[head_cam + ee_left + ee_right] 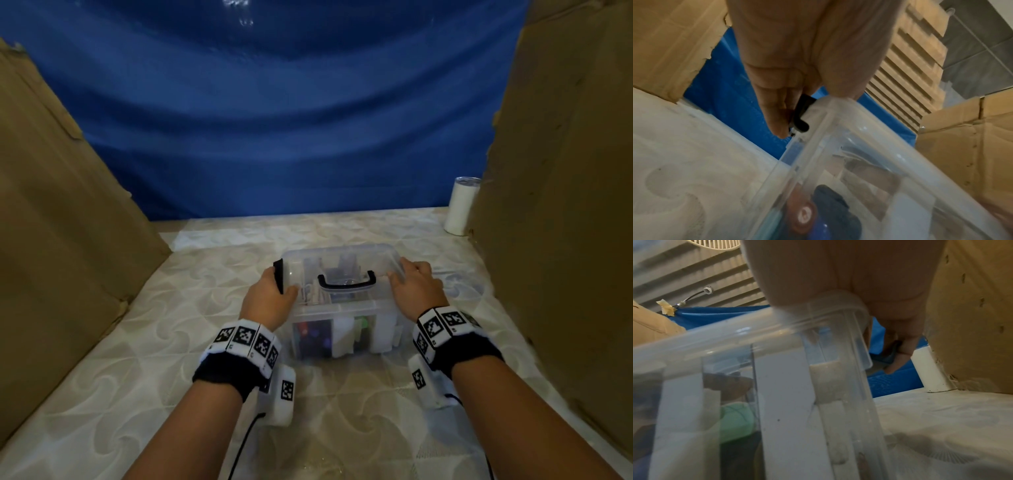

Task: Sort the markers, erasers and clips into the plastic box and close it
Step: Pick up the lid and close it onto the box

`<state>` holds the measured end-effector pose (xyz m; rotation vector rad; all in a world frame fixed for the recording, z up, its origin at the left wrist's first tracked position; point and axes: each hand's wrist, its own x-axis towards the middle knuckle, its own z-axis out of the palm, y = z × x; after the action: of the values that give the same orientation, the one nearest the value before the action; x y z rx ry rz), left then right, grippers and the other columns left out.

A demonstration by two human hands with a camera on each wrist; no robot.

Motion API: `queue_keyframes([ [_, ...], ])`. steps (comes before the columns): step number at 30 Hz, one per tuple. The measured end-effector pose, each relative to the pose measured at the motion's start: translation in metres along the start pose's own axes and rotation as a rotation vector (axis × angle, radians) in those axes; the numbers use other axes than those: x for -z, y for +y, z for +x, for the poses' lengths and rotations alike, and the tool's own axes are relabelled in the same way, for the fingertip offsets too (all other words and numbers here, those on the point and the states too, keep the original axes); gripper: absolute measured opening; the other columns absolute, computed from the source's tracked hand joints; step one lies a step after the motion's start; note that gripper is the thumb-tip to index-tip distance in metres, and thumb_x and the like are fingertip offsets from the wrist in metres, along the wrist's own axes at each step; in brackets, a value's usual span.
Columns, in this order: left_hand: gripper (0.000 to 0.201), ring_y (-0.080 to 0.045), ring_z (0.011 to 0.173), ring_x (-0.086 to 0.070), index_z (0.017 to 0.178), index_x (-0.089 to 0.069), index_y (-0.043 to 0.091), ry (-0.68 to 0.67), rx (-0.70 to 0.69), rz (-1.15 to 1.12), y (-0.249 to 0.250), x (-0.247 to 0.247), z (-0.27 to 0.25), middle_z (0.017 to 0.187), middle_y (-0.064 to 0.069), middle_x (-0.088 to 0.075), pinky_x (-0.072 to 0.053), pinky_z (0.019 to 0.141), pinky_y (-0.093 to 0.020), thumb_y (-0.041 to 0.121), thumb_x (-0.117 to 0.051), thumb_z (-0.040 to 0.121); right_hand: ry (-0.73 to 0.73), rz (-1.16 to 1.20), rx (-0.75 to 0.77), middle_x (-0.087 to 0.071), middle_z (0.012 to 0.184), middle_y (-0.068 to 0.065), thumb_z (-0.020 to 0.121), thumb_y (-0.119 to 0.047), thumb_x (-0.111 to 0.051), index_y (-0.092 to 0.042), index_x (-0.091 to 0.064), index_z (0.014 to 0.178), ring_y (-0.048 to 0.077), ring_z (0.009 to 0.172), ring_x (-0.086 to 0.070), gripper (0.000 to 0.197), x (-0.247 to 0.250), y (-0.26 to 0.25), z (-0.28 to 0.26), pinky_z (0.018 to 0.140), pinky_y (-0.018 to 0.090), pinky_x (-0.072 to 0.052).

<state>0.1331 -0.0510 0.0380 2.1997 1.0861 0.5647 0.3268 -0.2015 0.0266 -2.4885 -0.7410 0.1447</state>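
The clear plastic box (346,308) stands mid-table with its lid (342,260) on and a black carry handle (346,282) lying on top. Through the walls I see coloured marker caps (313,337), white erasers (344,334) and a green piece (363,323). My left hand (270,298) pinches the black left latch (279,275), which stands raised off the box side; thumb on the lid rim (838,104), fingers behind the latch (803,113). My right hand (416,287) lies over the lid's right edge, fingers curled down round a dark latch (893,352).
Tall cardboard walls close in on the left (61,222) and right (565,205), with a blue sheet (274,120) behind. A white tumbler (460,207) stands at the back right. A blurry clear plastic item (459,284) lies just right of the box on the patterned cloth (342,411).
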Motion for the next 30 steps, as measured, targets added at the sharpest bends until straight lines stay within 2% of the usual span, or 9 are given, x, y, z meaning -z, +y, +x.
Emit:
queue_keyframes([
  [2,0.054,-0.027,0.114,-0.057,0.134,-0.044,0.011,-0.041,0.01,-0.051,0.005,0.002,0.003,0.126,-0.009,-0.059,-0.042,0.089,-0.029,0.036,-0.06,0.089,0.003,-0.01,0.006,-0.027,0.148,0.012,0.099,-0.039,-0.032,-0.02,-0.029,0.147,0.046,0.127,-0.035,0.051,0.0,0.0,0.0,0.107,0.047,-0.03],
  [4,0.057,-0.019,0.107,-0.06,0.125,-0.052,0.015,-0.114,0.024,-0.176,0.008,0.001,0.008,0.114,-0.001,-0.062,-0.042,0.083,-0.024,0.043,-0.071,0.079,0.003,-0.01,0.009,-0.027,0.147,0.012,0.099,-0.038,-0.031,-0.021,-0.029,0.147,0.046,0.126,-0.035,0.05,-0.001,0.0,0.0,0.107,0.047,-0.031],
  [6,0.08,-0.015,0.104,-0.063,0.123,-0.053,0.017,-0.145,0.052,-0.27,0.01,-0.004,0.013,0.113,0.003,-0.065,-0.047,0.078,-0.023,0.056,-0.081,0.059,0.007,-0.012,0.019,-0.028,0.147,0.012,0.099,-0.037,-0.03,-0.023,-0.029,0.146,0.045,0.124,-0.036,0.049,-0.001,0.001,-0.001,0.107,0.047,-0.032],
  [8,0.105,-0.015,0.101,-0.064,0.125,-0.049,0.019,-0.105,0.092,-0.277,0.008,-0.01,0.017,0.114,0.002,-0.064,-0.052,0.082,-0.027,0.066,-0.082,0.038,0.006,-0.015,0.018,-0.029,0.146,0.012,0.099,-0.038,-0.03,-0.023,-0.029,0.147,0.045,0.124,-0.037,0.05,-0.001,0.001,-0.001,0.107,0.047,-0.032],
  [10,0.113,-0.017,0.101,-0.063,0.126,-0.046,0.019,-0.1,0.115,-0.252,0.006,-0.014,0.02,0.115,0.001,-0.063,-0.053,0.087,-0.033,0.07,-0.08,0.031,0.003,-0.026,0.01,-0.031,0.147,0.012,0.099,-0.039,-0.029,-0.022,-0.029,0.147,0.045,0.124,-0.037,0.051,-0.002,0.002,-0.001,0.106,0.047,-0.032],
  [12,0.113,-0.019,0.105,-0.062,0.129,-0.043,0.019,-0.104,0.122,-0.217,0.005,-0.014,0.02,0.119,0.0,-0.062,-0.052,0.091,-0.037,0.069,-0.08,0.034,0.001,-0.033,0.015,-0.035,0.145,0.013,0.098,-0.04,-0.028,-0.021,-0.029,0.146,0.044,0.124,-0.039,0.052,-0.004,0.002,0.0,0.105,0.048,-0.032],
  [18,0.097,-0.025,0.122,-0.052,0.141,-0.029,0.012,-0.137,0.109,-0.06,0.013,-0.009,0.02,0.138,-0.005,-0.049,-0.042,0.094,-0.032,0.054,-0.076,0.068,-0.001,-0.081,0.022,-0.04,0.142,0.014,0.097,-0.04,-0.025,-0.016,-0.028,0.145,0.041,0.124,-0.04,0.054,-0.009,0.001,0.003,0.102,0.049,-0.033],
  [26,0.088,-0.027,0.12,-0.054,0.14,-0.03,0.011,-0.174,0.088,-0.022,0.015,-0.007,0.022,0.135,-0.008,-0.052,-0.044,0.097,-0.036,0.054,-0.07,0.075,0.028,-0.147,0.04,-0.041,0.142,0.016,0.099,-0.035,-0.027,-0.013,-0.03,0.145,0.042,0.125,-0.035,0.051,0.005,-0.009,-0.016,0.101,0.046,-0.035],
  [30,0.093,-0.028,0.123,-0.052,0.14,-0.028,0.012,-0.146,0.065,0.024,0.011,-0.009,0.019,0.141,-0.009,-0.046,-0.044,0.103,-0.042,0.066,-0.062,0.073,0.168,-0.235,0.159,-0.033,0.145,0.013,0.095,-0.041,-0.04,-0.018,-0.026,0.145,0.036,0.126,-0.037,0.057,0.01,-0.013,-0.019,0.101,0.045,-0.035],
])
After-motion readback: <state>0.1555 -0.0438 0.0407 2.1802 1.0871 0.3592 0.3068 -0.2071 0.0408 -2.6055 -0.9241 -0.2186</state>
